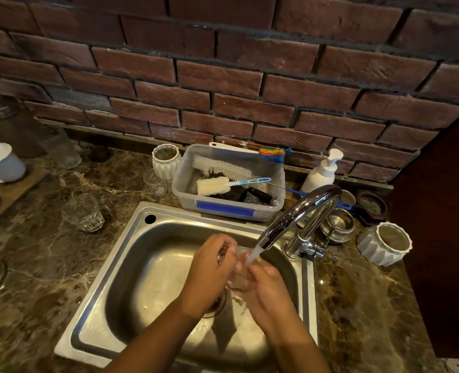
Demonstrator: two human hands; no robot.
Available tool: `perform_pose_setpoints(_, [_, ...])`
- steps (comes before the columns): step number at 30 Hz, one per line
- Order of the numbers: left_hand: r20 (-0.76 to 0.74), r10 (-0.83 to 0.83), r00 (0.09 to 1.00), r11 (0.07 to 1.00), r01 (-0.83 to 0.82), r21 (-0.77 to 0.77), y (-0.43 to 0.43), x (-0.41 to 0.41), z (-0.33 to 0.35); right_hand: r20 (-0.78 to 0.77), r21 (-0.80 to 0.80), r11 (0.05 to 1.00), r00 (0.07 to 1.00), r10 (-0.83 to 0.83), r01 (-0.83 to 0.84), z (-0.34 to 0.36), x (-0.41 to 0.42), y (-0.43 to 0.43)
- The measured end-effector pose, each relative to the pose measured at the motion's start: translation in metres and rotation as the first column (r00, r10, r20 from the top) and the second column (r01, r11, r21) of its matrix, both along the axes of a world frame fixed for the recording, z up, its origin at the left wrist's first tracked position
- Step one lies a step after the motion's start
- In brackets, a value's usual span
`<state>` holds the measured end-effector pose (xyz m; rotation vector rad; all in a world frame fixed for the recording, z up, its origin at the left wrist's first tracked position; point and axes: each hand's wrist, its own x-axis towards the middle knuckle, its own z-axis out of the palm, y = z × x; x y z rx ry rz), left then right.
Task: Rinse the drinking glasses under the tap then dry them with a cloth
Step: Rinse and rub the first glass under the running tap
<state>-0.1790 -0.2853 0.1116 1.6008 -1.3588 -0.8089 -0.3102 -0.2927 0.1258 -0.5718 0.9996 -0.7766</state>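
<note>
On the desk left of the sink, a faceted glass (83, 213) stands upright. A smaller clear glass (155, 182) stands nearer the desk's back edge; both are well apart from my hands. I judge they are waiting their turn.

Over the steel sink (147, 278), near its right wall, my left hand (213, 273) has its fingers (223, 247) curled round the left side of the drinking glass (238, 267). The glass is clear and mostly hidden between my palms. My right hand (267, 289) lies against its right side. Whether those fingers (252, 273) wrap it or only press and rub, I cannot tell. The water (253, 254) from the chrome tap (301, 211) falls right onto the glass where my hands meet.

I expect this glass to be light, stiff and brittle, and slick now that it is wet. A knock against the steel basin or the spout could chip it. My best hold is round the body with the whole left hand, thumb opposite fingers, not a pinch at the thin rim. No cloth shows in view.
</note>
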Motion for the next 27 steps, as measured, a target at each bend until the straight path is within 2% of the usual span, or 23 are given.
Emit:
perform_pose_setpoints(2, [-0.275, 0.124, 0.953, 0.972, -0.061, 0.225, -0.001, -0.007, 0.004, -0.350, -0.265, 0.950, 0.934, 0.066, -0.167, 0.003, -0.003, -0.002])
perform_pose_setpoints(3, [-0.412, 0.209, 0.887, 0.936, -0.060, 0.347, -0.002, -0.007, 0.003, -0.476, -0.392, 0.876, 0.877, 0.070, -0.282, 0.007, -0.005, -0.002])
perform_pose_setpoints(5, [-0.673, 0.359, 0.647, 0.854, 0.063, 0.516, -0.003, -0.003, 0.000, -0.656, -0.541, 0.637, 0.750, 0.090, -0.550, 0.015, -0.009, -0.001])
perform_pose_setpoints(6, [-0.776, 0.406, 0.483, 0.825, 0.171, 0.539, -0.003, 0.002, -0.002, -0.762, -0.539, 0.475, 0.643, 0.079, -0.696, 0.020, -0.010, 0.000])
perform_pose_setpoints(7, [-0.833, 0.446, 0.329, 0.795, 0.282, 0.537, -0.001, 0.006, -0.003, -0.869, -0.466, 0.312, 0.495, 0.017, -0.828, 0.024, -0.009, 0.000])
perform_pose_setpoints(8, [-0.847, 0.485, 0.216, 0.764, 0.365, 0.531, 0.001, 0.008, -0.001, -0.936, -0.351, 0.187, 0.346, -0.059, -0.917, 0.028, -0.009, -0.001])
perform_pose_setpoints(9, [-0.841, 0.516, 0.161, 0.738, 0.415, 0.532, 0.003, 0.008, 0.001, -0.963, -0.257, 0.113, 0.245, -0.110, -0.960, 0.032, -0.009, -0.001])
perform_pose_setpoints(10, [-0.830, 0.535, 0.158, 0.719, 0.431, 0.545, 0.005, 0.007, 0.004, -0.975, -0.202, 0.087, 0.193, -0.110, -0.975, 0.033, -0.010, -0.001])
perform_pose_setpoints(11, [-0.822, 0.539, 0.183, 0.716, 0.413, 0.562, 0.006, 0.005, 0.006, -0.974, -0.218, 0.094, 0.210, -0.091, -0.971, 0.032, -0.010, 0.000])
perform_pose_setpoints(12, [-0.815, 0.531, 0.231, 0.729, 0.366, 0.578, 0.006, 0.003, 0.009, -0.962, -0.272, 0.129, 0.267, -0.059, -0.954, 0.030, -0.010, 0.002])
perform_pose_setpoints(14, [-0.748, 0.529, 0.401, 0.769, 0.145, 0.622, 0.004, -0.003, 0.007, -0.907, -0.398, 0.316, 0.422, 0.008, -0.861, 0.022, -0.010, 0.005])
perform_pose_setpoints(16, [-0.630, 0.530, 0.567, 0.810, -0.120, 0.573, 0.001, -0.009, 0.005, -0.802, -0.476, 0.544, 0.595, 0.053, -0.691, 0.012, -0.004, 0.009])
perform_pose_setpoints(18, [-0.516, 0.449, 0.729, 0.879, -0.255, 0.404, 0.003, -0.014, 0.007, -0.652, -0.464, 0.773, 0.758, 0.032, -0.431, 0.011, 0.009, 0.013])
perform_pose_setpoints(19, [-0.414, 0.383, 0.826, 0.917, -0.286, 0.278, 0.005, -0.014, 0.006, -0.545, -0.377, 0.893, 0.838, 0.003, -0.248, 0.013, 0.015, 0.013])
perform_pose_setpoints(20, [-0.262, 0.308, 0.915, 0.950, -0.280, 0.139, 0.008, -0.012, 0.003, -0.397, -0.226, 0.971, 0.918, -0.023, -0.074, 0.013, 0.018, 0.013])
perform_pose_setpoints(21, [-0.092, 0.233, 0.968, 0.972, -0.233, 0.011, 0.010, -0.009, -0.001, -0.221, -0.052, 0.998, 0.974, -0.053, 0.042, 0.012, 0.018, 0.012])
perform_pose_setpoints(22, [0.058, 0.157, 0.986, 0.985, -0.153, -0.080, 0.011, -0.005, -0.004, -0.069, 0.097, 0.991, 0.994, -0.083, 0.089, 0.010, 0.017, 0.011])
perform_pose_setpoints(23, [0.145, 0.100, 0.984, 0.989, -0.082, -0.122, 0.011, 0.000, -0.008, 0.023, 0.168, 0.982, 0.996, -0.091, 0.086, 0.010, 0.014, 0.010])
perform_pose_setpoints(24, [0.148, 0.067, 0.987, 0.991, -0.048, -0.125, 0.010, 0.004, -0.009, 0.049, 0.178, 0.981, 0.996, -0.081, 0.071, 0.009, 0.012, 0.010])
perform_pose_setpoints(25, [0.088, 0.058, 0.994, 0.994, -0.050, -0.099, 0.009, 0.005, -0.007, 0.036, 0.153, 0.987, 0.998, -0.061, 0.055, 0.006, 0.012, 0.009])
perform_pose_setpoints(27, [-0.104, 0.087, 0.991, 0.995, -0.082, 0.049, 0.005, 0.004, -0.003, -0.133, -0.017, 1.000, 0.991, 0.003, -0.005, 0.002, 0.011, 0.005])
